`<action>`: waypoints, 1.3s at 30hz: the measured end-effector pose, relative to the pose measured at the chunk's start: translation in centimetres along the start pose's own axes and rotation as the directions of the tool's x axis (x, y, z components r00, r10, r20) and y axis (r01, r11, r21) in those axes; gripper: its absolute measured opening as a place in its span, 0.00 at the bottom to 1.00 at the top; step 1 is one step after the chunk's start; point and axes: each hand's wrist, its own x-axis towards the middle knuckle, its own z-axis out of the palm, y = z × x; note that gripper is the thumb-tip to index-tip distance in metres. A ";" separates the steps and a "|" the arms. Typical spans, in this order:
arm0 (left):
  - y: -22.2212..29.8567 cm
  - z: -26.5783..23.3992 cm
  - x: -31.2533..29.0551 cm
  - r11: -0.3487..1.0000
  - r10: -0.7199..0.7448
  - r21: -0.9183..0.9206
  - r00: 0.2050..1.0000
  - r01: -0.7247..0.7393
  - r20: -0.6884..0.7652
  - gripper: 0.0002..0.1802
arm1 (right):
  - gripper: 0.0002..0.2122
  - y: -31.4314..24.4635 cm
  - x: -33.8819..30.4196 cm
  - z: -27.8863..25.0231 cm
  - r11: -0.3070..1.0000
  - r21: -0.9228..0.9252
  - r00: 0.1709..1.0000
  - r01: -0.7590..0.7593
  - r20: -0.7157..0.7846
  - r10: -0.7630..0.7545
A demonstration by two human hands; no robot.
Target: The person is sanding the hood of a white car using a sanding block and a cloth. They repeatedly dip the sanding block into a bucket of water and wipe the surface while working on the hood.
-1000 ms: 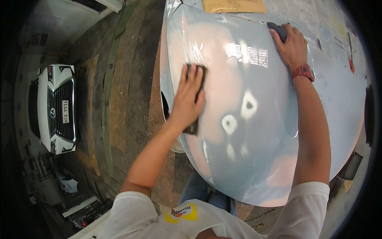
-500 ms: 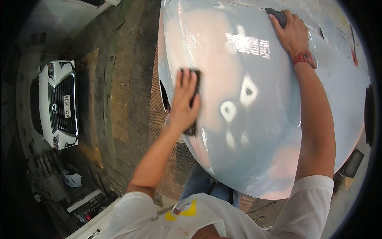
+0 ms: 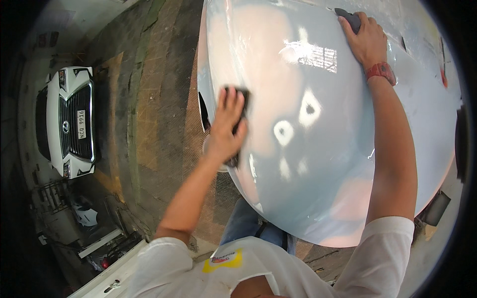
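Left hand [image 3: 226, 119] palm-down along a dark block [image 3: 242, 112], fingers forward, thumb at its side; block sits on the panel's left edge. Right arm reaches far forward, right hand [image 3: 371, 44] curled around a grey pad [image 3: 349, 20] at the panel's far side. Panel [image 3: 328, 198] is curved, glossy, blue-grey with pinkish patches and two white-ringed dark spots. White car [image 3: 72, 121] off left on the stained floor [image 3: 154, 94]. Pale rounded object [image 3: 223, 168], maybe a container, mostly hidden under the panel edge; can't tell contents.
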 end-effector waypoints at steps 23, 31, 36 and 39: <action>-9.2 -3.6 11.3 0.988 -0.137 -0.112 0.950 0.109 -0.281 0.38 | 0.29 -1.1 1.0 0.2 0.999 0.049 0.998 -0.008 0.058 0.005; 1.1 2.0 -11.0 0.974 0.087 -0.210 0.996 -0.084 0.004 0.41 | 0.26 0.7 -0.3 0.3 0.999 -0.010 0.999 -0.043 -0.006 0.043; -0.2 0.4 -16.2 0.949 0.300 -0.148 0.944 -0.280 0.138 0.38 | 0.25 -11.7 -10.7 -4.0 0.944 0.302 0.988 0.131 0.036 -0.149; -2.5 -0.7 -17.9 0.909 0.404 -0.195 0.893 -0.368 0.198 0.37 | 0.32 -17.7 -20.0 -7.5 0.930 0.315 0.953 0.187 0.171 -0.250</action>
